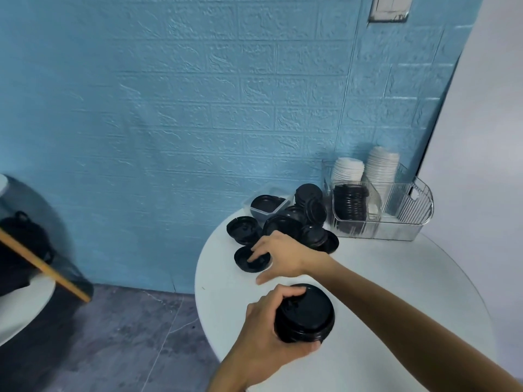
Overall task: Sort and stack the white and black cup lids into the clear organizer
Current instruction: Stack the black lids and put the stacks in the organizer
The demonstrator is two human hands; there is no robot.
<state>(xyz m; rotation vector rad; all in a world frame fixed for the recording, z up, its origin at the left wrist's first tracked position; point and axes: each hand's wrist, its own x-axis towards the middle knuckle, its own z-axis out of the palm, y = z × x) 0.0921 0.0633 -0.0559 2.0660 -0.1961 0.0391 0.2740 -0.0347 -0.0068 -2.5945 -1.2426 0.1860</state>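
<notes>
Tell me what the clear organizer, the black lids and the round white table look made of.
Clear ribbed organizer: likely hard acrylic or similar plastic, transparent with glossy highlights. Black round cup lids: thin moulded plastic, slight sheen on the rims. Round white table: smooth matte surface, possibly laminate; cannot tell for sure.

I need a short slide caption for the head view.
Left hand holds stacked black lids; right hand picks another lid.
</notes>
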